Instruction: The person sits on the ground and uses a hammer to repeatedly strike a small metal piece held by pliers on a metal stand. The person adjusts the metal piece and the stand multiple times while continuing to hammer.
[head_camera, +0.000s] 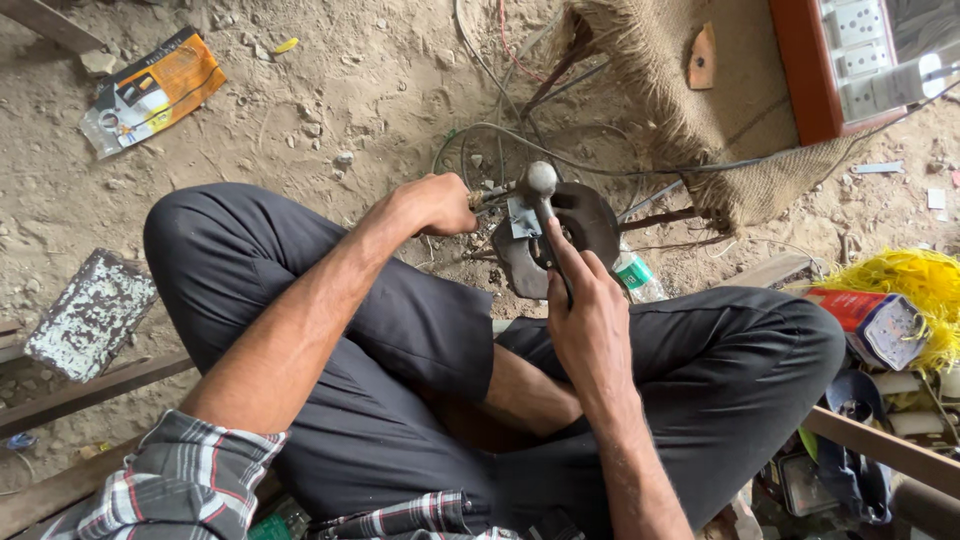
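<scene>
Your right hand (590, 320) is closed round the shaft of a hammer (541, 195), forefinger laid along it, the rounded steel head just beyond your fingertips. Your left hand (435, 203) pinches a small metal piece (522, 217) beside that head, over a dark iron block (585, 225). Expect a head-heavy, rigid tool; hold low on the shaft.

Left hand (436, 203): closed around a small metal piece, at the left side of the hammer head (541, 180).
Right hand (588, 318): grips the hammer handle, forefinger stretched along it.
Metal part (590, 222): dark, curved, on the ground just behind the hammer.
Ground: sandy dirt, wires (520, 135), orange packet (150, 92), burlap sack (680, 110).
</scene>
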